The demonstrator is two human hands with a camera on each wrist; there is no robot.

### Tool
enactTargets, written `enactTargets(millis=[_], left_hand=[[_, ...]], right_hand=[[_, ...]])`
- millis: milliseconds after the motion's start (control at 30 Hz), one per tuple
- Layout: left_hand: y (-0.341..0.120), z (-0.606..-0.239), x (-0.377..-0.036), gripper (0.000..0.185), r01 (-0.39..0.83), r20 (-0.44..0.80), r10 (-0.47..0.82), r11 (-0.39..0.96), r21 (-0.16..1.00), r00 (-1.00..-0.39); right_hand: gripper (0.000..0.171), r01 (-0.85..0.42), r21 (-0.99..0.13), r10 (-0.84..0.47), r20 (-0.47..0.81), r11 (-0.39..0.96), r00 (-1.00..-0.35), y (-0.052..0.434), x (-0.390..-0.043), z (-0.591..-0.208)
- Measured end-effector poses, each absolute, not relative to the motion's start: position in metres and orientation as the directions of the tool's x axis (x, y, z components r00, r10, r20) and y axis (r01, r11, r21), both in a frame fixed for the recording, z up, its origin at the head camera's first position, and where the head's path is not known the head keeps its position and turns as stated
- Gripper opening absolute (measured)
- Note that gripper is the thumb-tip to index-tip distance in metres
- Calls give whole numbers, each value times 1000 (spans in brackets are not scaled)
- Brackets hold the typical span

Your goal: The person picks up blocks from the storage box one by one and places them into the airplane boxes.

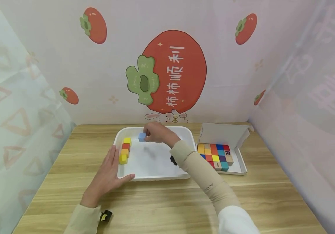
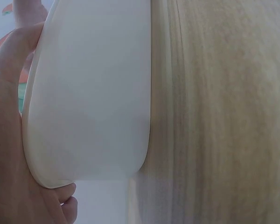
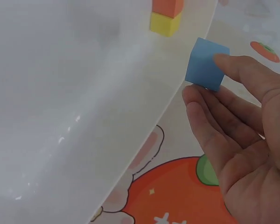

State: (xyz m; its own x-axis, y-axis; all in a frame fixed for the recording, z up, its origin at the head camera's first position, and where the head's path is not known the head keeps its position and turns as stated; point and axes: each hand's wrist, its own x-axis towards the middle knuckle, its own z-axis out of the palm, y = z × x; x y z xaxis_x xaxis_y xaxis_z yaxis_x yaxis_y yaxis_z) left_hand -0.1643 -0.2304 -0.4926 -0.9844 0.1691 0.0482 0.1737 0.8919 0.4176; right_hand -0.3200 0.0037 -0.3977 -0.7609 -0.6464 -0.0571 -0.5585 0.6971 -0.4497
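Observation:
A light blue cube point(image 1: 142, 137) is pinched between the thumb and fingers of my right hand point(image 1: 158, 133), above the back left part of the white tray point(image 1: 161, 177). In the right wrist view the blue block point(image 3: 205, 65) overlaps the tray's edge, held at the fingertips. My left hand point(image 1: 104, 177) rests at the tray's front left corner, fingers stretched along the left side and thumb over the front rim. Along the inside left of the tray runs a row of cubes: a yellow one point(image 1: 127, 140), a red one point(image 1: 125, 147), an orange one point(image 1: 124, 152) and a yellow one point(image 1: 123, 159) at the front.
To the right of the tray stands an open white cardboard box point(image 1: 238, 162), its lid point(image 1: 217, 134) raised at the back. Several coloured and plain wooden cubes point(image 1: 215, 158) fill it in rows, some with letters. A printed cloth wall point(image 1: 228, 97) rises behind the wooden table point(image 1: 161, 208).

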Motion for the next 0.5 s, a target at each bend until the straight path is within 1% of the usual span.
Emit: enactTargets(millis=[267, 500], left_hand=[[-232, -494, -165, 131, 180, 61, 170, 889, 421, -984], [-232, -495, -164, 131, 190, 73, 175, 886, 424, -982]], right_hand=[[29, -564, -471, -651, -29, 678, -759, 34, -305, -374], [29, -566, -476, -644, -2, 673, -765, 61, -288, -365]])
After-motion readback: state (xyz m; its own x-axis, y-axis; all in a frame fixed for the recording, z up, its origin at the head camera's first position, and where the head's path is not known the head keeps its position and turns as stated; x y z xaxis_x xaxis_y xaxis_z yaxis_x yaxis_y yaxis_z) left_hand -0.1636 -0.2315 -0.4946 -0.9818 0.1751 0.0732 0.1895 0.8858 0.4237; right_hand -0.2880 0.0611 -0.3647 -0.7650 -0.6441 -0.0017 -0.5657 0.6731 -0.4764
